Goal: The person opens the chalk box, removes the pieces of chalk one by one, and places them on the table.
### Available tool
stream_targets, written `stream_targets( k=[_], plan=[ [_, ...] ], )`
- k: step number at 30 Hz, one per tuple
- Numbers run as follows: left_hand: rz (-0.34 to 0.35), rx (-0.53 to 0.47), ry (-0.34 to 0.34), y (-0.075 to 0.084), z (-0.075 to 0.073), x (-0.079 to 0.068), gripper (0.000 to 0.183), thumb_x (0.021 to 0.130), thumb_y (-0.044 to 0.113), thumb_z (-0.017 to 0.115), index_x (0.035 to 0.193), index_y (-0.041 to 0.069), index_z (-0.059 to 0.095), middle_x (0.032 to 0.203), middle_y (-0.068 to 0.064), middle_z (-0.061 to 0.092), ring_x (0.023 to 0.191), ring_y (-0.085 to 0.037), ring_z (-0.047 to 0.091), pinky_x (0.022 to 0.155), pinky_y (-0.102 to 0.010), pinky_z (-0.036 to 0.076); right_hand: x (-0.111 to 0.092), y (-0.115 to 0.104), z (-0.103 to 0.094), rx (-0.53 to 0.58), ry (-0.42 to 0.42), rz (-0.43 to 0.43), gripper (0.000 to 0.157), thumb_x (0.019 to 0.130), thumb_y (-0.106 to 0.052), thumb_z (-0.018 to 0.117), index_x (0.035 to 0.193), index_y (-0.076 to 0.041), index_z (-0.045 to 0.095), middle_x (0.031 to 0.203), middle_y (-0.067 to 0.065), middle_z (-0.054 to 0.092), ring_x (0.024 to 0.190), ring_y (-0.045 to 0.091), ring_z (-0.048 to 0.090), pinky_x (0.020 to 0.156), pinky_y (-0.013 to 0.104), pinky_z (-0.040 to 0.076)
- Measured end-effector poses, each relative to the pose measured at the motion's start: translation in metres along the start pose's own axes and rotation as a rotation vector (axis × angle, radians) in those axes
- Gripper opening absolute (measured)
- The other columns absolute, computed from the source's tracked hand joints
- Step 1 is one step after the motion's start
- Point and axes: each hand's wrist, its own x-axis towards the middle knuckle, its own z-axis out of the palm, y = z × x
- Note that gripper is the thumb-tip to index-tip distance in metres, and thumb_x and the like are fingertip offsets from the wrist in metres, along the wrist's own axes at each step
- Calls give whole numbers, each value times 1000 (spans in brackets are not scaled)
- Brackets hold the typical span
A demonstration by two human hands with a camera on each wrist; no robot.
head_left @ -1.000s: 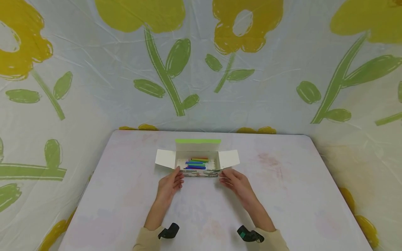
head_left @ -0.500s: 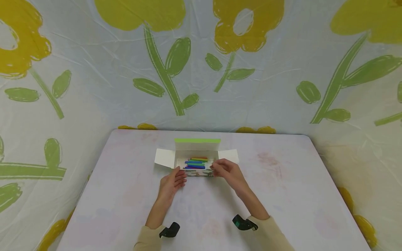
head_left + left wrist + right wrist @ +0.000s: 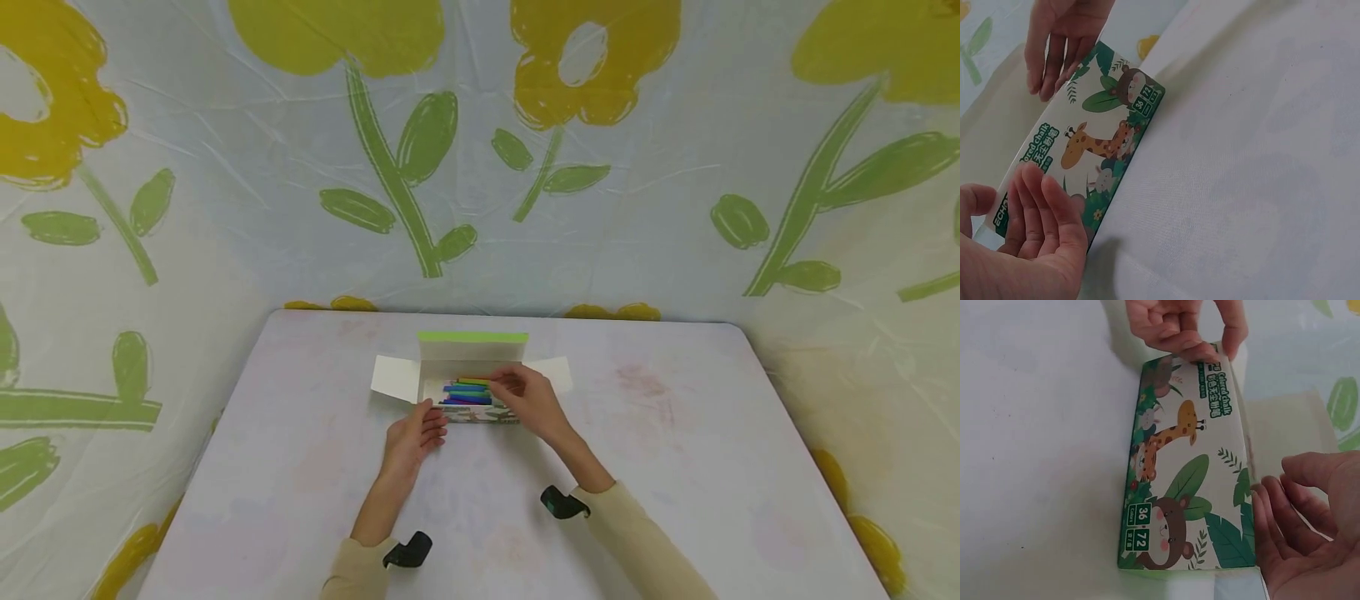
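An open chalk box (image 3: 472, 415) printed with jungle animals and the words "Colored chalk" stands on the table. Several chalk sticks (image 3: 467, 392), mostly blue and green with a yellow one, lie in it. My left hand (image 3: 408, 443) holds the near left corner, thumb at the rim and fingers against the printed front (image 3: 1100, 134). My right hand (image 3: 528, 402) reaches over the front wall into the box's right part, above the chalk. In the right wrist view the right hand (image 3: 1310, 519) has thumb and fingers apart; the wall hides the fingertips.
The box's lid (image 3: 472, 346) stands raised at the back with a green edge. White side flaps (image 3: 395, 379) spread left and right. The pale table (image 3: 300, 467) ends at a flower-printed cloth (image 3: 600, 242). Each wrist wears a black camera (image 3: 408, 550).
My right hand has left the box's front right corner, moving up and left over the wall to the chalk inside. My left hand stays at the left corner, and the box stays put.
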Motion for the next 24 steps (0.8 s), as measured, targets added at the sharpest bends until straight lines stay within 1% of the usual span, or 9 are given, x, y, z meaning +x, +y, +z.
stream_targets(
  k=[2, 4, 7, 10, 16, 20, 24],
  plan=[
    [-3, -3, 1, 0, 0, -1, 44, 103, 33, 63, 113, -11, 62, 84, -4, 70, 73, -11, 66, 69, -23, 55, 3, 0, 3, -13, -11, -29, 17, 97, -8, 71, 112, 0, 71, 102, 12, 72, 94, 27, 68, 86, 43, 58],
    [-3, -8, 1, 0, 1, -2, 45, 103, 34, 64, 113, -10, 62, 85, -4, 70, 74, -11, 66, 70, -23, 55, 6, 2, 6, -34, -21, -65, 16, 96, -5, 72, 111, 1, 70, 101, 12, 72, 93, 27, 68, 85, 42, 58],
    [-3, -10, 4, 0, 1, -3, 45, 103, 35, 64, 114, -9, 62, 87, -4, 69, 75, -10, 65, 71, -22, 55, 12, 7, 11, -75, -35, -119, 15, 95, -2, 72, 108, 3, 70, 99, 12, 72, 90, 25, 68, 81, 39, 59],
    [0, -14, 11, -1, 0, -2, 45, 103, 34, 64, 113, -9, 62, 87, -4, 68, 75, -10, 65, 72, -22, 55, 18, 8, 16, -143, -58, -145, 14, 95, -2, 72, 107, 3, 70, 96, 12, 71, 86, 23, 67, 77, 36, 58],
    [16, -25, 24, -2, 0, -2, 41, 103, 32, 65, 108, -8, 64, 83, -3, 68, 71, -10, 65, 69, -22, 56, 27, 5, 22, -242, -148, -139, 13, 96, -3, 71, 108, 3, 72, 96, 10, 71, 83, 20, 63, 77, 36, 55],
    [26, -20, 19, -3, 0, -2, 42, 103, 32, 64, 109, -10, 63, 82, -3, 67, 71, -9, 64, 69, -22, 56, 30, 2, 25, -280, -208, -138, 15, 97, -2, 70, 109, 5, 72, 98, 12, 72, 84, 21, 63, 79, 39, 56],
    [27, -18, 16, -5, 1, -2, 40, 103, 31, 64, 107, -8, 64, 81, -3, 67, 70, -9, 64, 68, -21, 55, 32, 0, 26, -314, -244, -106, 19, 97, -4, 70, 112, 6, 72, 102, 13, 73, 86, 22, 63, 81, 42, 56]
  ],
)
